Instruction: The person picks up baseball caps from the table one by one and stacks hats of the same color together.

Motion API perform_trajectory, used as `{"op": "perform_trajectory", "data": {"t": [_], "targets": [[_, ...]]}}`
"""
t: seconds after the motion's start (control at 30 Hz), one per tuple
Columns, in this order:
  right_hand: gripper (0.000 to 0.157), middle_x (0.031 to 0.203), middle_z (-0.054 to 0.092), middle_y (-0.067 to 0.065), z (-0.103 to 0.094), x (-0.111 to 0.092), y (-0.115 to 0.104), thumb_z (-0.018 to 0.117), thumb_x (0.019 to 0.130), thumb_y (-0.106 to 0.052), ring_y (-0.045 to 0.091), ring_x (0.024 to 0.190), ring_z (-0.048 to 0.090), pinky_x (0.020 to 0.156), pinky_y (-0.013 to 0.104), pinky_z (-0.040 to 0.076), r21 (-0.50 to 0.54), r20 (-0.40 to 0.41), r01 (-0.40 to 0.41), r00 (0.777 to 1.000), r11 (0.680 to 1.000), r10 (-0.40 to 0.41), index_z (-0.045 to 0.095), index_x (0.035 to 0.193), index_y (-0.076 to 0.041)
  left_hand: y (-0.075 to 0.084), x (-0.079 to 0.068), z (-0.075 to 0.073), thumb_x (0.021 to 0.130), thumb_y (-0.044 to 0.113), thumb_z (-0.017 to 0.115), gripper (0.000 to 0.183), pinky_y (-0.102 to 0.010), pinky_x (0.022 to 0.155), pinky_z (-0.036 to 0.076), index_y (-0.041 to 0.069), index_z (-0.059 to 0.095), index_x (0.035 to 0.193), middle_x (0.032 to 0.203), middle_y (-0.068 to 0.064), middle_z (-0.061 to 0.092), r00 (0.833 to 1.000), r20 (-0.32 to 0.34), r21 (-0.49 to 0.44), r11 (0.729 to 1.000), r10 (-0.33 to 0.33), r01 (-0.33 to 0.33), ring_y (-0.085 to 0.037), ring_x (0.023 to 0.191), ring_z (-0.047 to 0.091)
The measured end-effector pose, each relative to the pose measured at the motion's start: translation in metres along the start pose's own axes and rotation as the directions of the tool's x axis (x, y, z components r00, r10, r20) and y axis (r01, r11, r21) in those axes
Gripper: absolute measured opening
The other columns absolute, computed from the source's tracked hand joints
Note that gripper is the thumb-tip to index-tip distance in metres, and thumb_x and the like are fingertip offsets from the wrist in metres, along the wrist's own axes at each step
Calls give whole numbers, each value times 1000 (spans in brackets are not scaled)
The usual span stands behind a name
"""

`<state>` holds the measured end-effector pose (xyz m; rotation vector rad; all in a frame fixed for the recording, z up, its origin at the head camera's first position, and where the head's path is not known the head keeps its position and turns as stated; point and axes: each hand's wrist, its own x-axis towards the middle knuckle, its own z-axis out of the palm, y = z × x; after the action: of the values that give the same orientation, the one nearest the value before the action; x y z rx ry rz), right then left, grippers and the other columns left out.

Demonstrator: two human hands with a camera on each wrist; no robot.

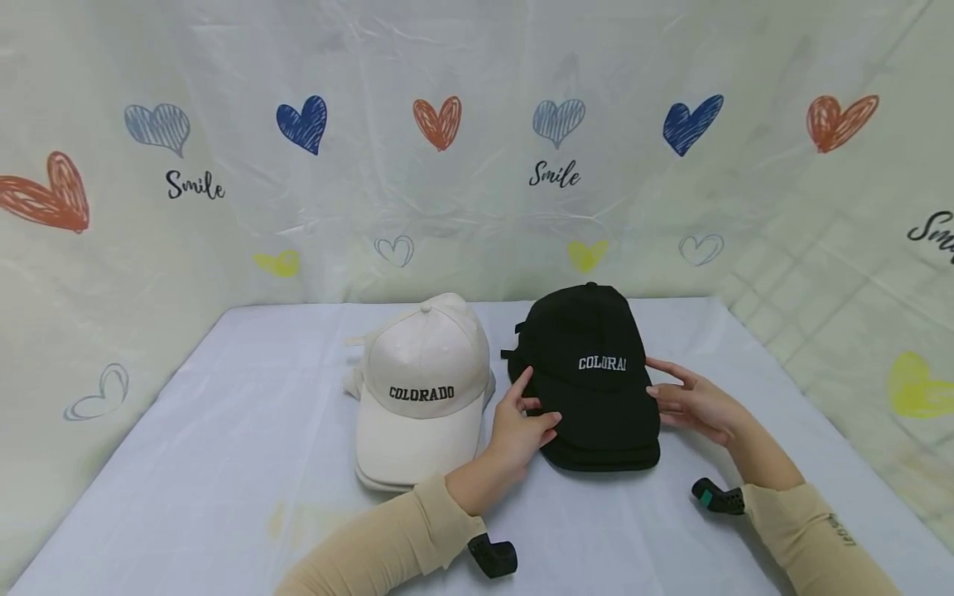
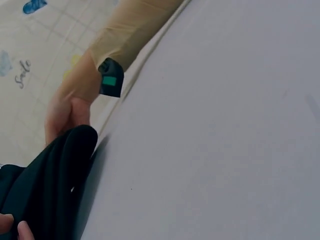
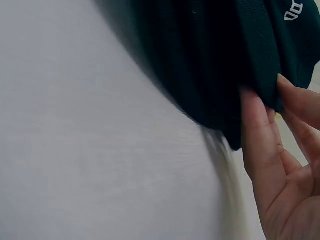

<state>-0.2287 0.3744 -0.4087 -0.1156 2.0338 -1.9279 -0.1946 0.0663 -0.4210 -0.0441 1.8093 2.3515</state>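
Note:
A stack of black baseball caps (image 1: 599, 331) with white lettering stands on the right part of the table, brims toward me, with several dark layers showing from the side. At its left side is my left hand (image 1: 517, 430), the thumb touching the brim and the other fingers along the edge. My right hand (image 1: 701, 406) touches the opposite side with fairly straight fingers; in the right wrist view its fingertips (image 3: 280, 80) meet the dark cloth. White baseball caps (image 1: 421, 356) lettered COLORADO sit stacked to the left, near my left forearm.
A white cloth covers the table (image 1: 224, 463). Behind it hangs a pale curtain (image 1: 477, 50) printed with hearts and "Smile". Dark wrist devices (image 1: 493, 556) stick out by both beige sleeves (image 1: 395, 538).

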Motion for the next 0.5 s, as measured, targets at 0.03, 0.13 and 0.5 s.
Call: {"op": "perform_trajectory", "data": {"t": [0.03, 0.13, 0.5], "targets": [[45, 107, 69, -1, 0, -1, -2, 59, 105, -9, 13, 97, 69, 82, 29, 58, -47, -8, 1, 1000, 999, -1, 51, 138, -38, 0, 0, 0, 88, -13, 71, 82, -28, 73, 60, 19, 42, 158, 107, -8, 51, 1000, -1, -1, 1000, -6, 6, -15, 77, 58], [53, 108, 68, -2, -2, -3, -9, 63, 103, -12, 12, 97, 67, 83, 30, 58, -178, -28, -5, 1000, 984, 0, 45, 150, -29, -1, 1, 1, 88, -12, 71, 82, -29, 73, 60, 21, 43, 157, 107, -8, 51, 1000, -9, 3, 1000, -22, 22, -16, 78, 57], [70, 110, 63, 12, 0, -4, -29, 63, 101, -6, 16, 93, 67, 83, 40, 60, -386, 10, 27, 1000, 922, -26, 22, 156, 9, 4, -1, -3, 86, -16, 71, 84, -33, 78, 61, 18, 42, 157, 112, -9, 53, 1000, 13, 19, 1000, -24, 23, -15, 78, 60]]}}
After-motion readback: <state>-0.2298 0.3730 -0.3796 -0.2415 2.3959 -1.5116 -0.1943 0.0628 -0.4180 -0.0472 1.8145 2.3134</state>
